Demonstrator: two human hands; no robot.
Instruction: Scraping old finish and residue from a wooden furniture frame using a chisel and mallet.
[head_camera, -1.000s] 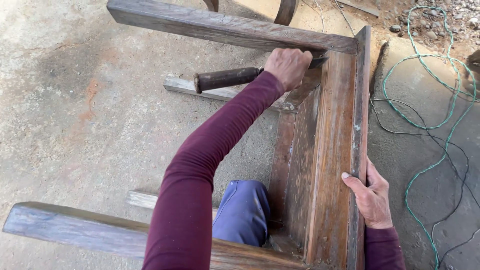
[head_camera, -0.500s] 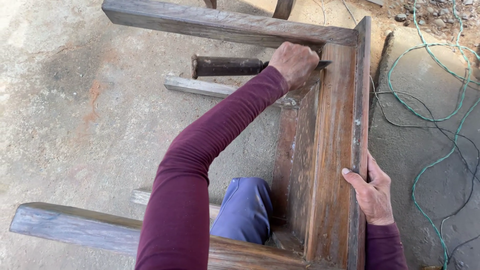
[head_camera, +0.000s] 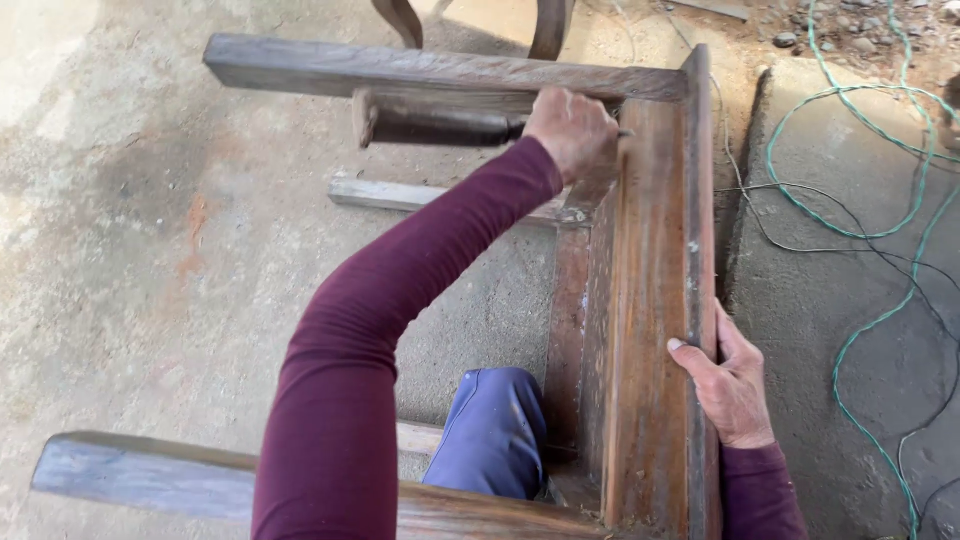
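Weathered wood: a table frame (head_camera: 640, 300) lies on its side on the concrete floor (head_camera: 150, 250), a blue-clad knee (head_camera: 495, 430) inside it. The right hand (head_camera: 730, 390) rests flat on the rail's edge, grip open. Farther off, the left hand (head_camera: 572, 130) is closed round a chisel (head_camera: 435, 125) at the corner joint. The frame looks heavy, stiff and rough; best taken by rail or leg.

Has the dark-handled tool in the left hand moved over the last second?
Yes. The tool in the left hand has risen away from the loose slat on the floor, up toward the frame's top rail.
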